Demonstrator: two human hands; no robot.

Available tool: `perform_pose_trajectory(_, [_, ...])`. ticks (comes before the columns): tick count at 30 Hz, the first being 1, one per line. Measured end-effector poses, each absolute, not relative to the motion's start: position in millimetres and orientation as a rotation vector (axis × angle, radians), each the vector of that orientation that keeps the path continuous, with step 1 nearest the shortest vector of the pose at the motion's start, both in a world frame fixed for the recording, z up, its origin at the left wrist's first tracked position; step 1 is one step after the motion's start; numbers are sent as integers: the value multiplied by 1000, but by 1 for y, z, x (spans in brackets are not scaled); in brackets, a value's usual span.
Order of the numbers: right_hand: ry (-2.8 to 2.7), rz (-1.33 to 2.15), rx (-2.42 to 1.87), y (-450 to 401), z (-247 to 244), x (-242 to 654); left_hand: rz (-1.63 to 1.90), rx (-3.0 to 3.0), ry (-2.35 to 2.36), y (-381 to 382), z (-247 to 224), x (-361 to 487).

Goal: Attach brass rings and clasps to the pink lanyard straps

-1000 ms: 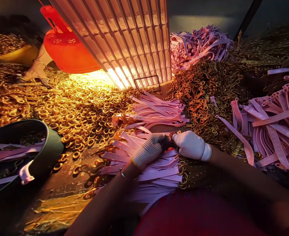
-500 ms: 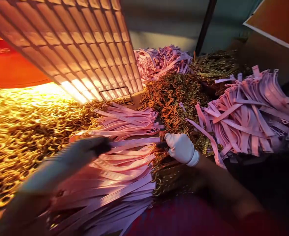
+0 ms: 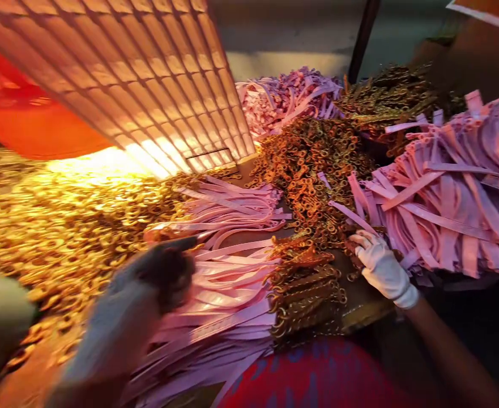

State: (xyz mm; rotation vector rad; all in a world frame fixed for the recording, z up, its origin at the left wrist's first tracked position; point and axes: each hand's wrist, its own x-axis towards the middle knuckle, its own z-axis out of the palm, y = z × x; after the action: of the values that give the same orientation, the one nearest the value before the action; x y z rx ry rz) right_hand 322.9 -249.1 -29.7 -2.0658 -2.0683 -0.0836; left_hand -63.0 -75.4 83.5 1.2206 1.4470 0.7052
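Pink strap (image 3: 351,216) just beside right-hand fingers (image 3: 363,239).

Workshop, heaped straps (image 3: 440,192) and rings (image 3: 96,226)

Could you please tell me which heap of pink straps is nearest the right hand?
The large heap of straps at the view's right edge: only its straps reach right up to the right hand.

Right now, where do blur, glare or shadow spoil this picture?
Head view: glare burns out the foot of the ribbed panel and bleaches nearby gold rings; the left hand is heavily blurred, apparently by motion, while the right hand is fairly crisp; deep shadow hides detail at lower right; orange light at left gives way to purplish tones on the pink straps at right.
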Motion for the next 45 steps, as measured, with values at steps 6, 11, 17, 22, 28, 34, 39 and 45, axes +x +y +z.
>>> perform_pose_trajectory(6, [-2112,-304,-1993,-250,-55,327,413,566,799,-70,61,-3])
perform_pose_trajectory(11, [-1858,-294,-1825,-244,-37,327,384,646,698,-84,57,-4])
perform_pose_trajectory(17, [-1626,231,-1529,-209,-5,275,477,864,871,-98,61,-7])
perform_pose_trajectory(22, [-1634,632,-1344,-178,16,218,495,1060,952,-101,60,-4])
perform_pose_trajectory(28, [-1895,140,-1383,-173,16,190,589,987,893,-102,60,3])
perform_pose_trajectory(34, [-1861,89,-1519,-172,22,178,778,1187,991,-103,55,14])
perform_pose_trajectory(39, [-1784,395,-1613,-160,34,170,1025,1488,1091,-107,45,22])
perform_pose_trajectory(45, [-1832,313,-1839,-156,38,162,1023,1479,1031,-106,37,24])
